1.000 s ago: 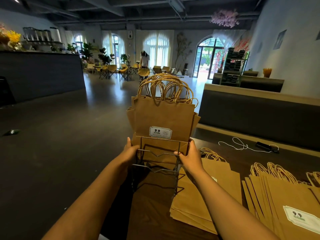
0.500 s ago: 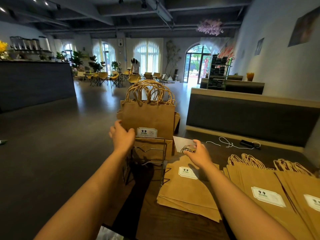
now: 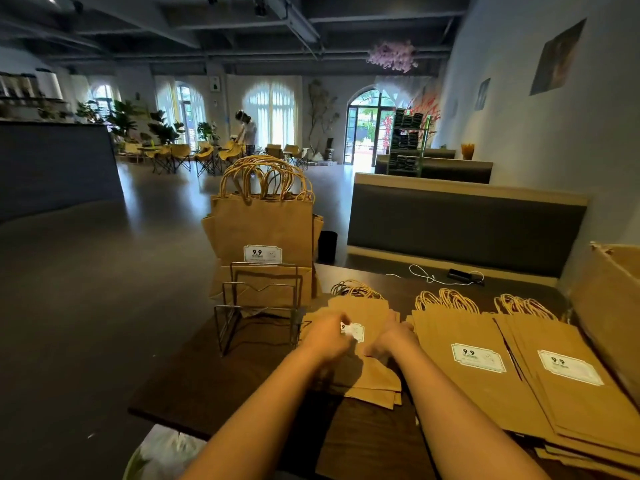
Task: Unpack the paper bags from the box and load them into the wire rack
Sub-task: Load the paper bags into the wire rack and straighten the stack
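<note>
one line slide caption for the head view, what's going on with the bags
Both hands, left and right, reach onto a flat stack of paper bags beside the part-filled wire rack.

A spacious café interior, shown by a long dark service counter (image 3: 55,164) at left, yellow folding chairs (image 3: 180,157) among potted green plants (image 3: 124,119), tall arched windows (image 3: 270,112), and a dark padded booth bench (image 3: 460,226).

Both hands, left hand (image 3: 327,336) and right hand (image 3: 391,341), motion-blurred, finger positions indeterminate; cardboard box (image 3: 609,306) cropped at right edge; label (image 3: 352,331) on nearest stack partly covered.
</note>
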The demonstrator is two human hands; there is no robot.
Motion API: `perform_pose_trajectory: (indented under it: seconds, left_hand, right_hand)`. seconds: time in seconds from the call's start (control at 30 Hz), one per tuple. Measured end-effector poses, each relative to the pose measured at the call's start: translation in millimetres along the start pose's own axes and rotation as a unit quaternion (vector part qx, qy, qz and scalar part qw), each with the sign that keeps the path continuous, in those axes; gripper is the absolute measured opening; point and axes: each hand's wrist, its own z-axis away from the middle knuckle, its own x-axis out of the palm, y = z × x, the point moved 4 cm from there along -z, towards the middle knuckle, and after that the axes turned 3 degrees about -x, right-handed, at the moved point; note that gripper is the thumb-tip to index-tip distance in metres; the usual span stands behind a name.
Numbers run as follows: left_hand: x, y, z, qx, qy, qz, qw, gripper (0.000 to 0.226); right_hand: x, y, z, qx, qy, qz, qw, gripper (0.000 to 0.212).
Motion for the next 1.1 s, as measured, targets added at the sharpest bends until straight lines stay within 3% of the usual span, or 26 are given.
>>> perform_pose_trajectory:
  seconds: [0.1,0.27,0.37,0.5,0.67,0.8,0.9,1.1]
  left_hand:
    - [42,-24,8,-0.098,-0.11,-0.13,0.981,0.068]
    - [51,-29,9,-0.108,-0.079,-0.102,0.986,0.081]
    - [53,-30,9,-0.109,-0.074,-0.095,0.987,0.083]
    - [53,-34,8,-0.117,-0.049,-0.061,0.99,0.094]
    - [40,-30,10,-0.083,0.047,0.073,0.993,0.108]
    - [21,-23,7,-0.025,0.081,0.284,0.955,0.099]
    - [4,-9,1,-0.036,0.078,0.389,0.917,0.086]
    - [-59,19,-12,0.005,0.177,0.457,0.872,0.022]
  right_hand:
    - [-1,4,3,0.007,0.004,-0.011,1.0,0.133]
    - [-6,3,16,-0.027,0.096,-0.026,0.995,0.118]
    - [-15,3,20,-0.043,0.148,-0.1,0.983,0.11]
    - [-23,10,19,-0.058,0.154,-0.295,0.941,0.083]
    - [-51,15,36,-0.115,0.122,-0.412,0.896,0.026]
    - [-104,21,64,-0.192,0.145,-0.465,0.852,0.018]
    - [-140,24,83,-0.249,0.192,-0.482,0.818,0.018]
    - [-183,14,118,-0.309,0.289,-0.498,0.757,0.026]
